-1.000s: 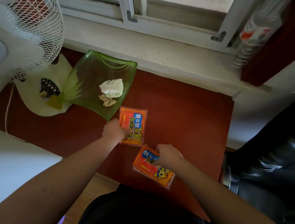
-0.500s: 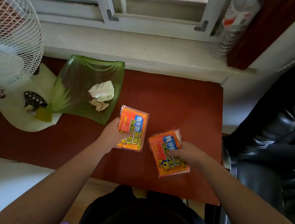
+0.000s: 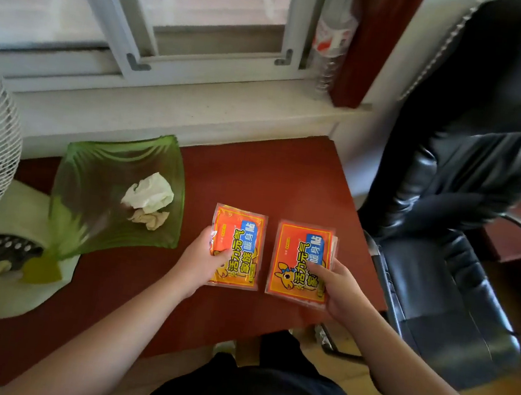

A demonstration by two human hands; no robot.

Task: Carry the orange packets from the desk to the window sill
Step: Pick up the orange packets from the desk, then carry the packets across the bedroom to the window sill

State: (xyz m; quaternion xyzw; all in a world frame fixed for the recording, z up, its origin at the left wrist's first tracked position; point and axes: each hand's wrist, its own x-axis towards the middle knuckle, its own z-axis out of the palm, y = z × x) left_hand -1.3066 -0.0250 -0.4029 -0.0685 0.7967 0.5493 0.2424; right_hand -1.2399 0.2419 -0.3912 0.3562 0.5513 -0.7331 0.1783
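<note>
Left hand grip holds one orange packet by lower edge, thumb on face. Right hand grip holds second packet, likely a small stack. Both above tabletop, side by side. Keep level, pinch firm, carry forward to window sill; avoid green dish.

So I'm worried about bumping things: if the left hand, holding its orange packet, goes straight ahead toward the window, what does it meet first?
Probably nothing before the window sill. The left hand and its packet face bare desk, with the green dish off to its left. Depth is uncertain.
</note>
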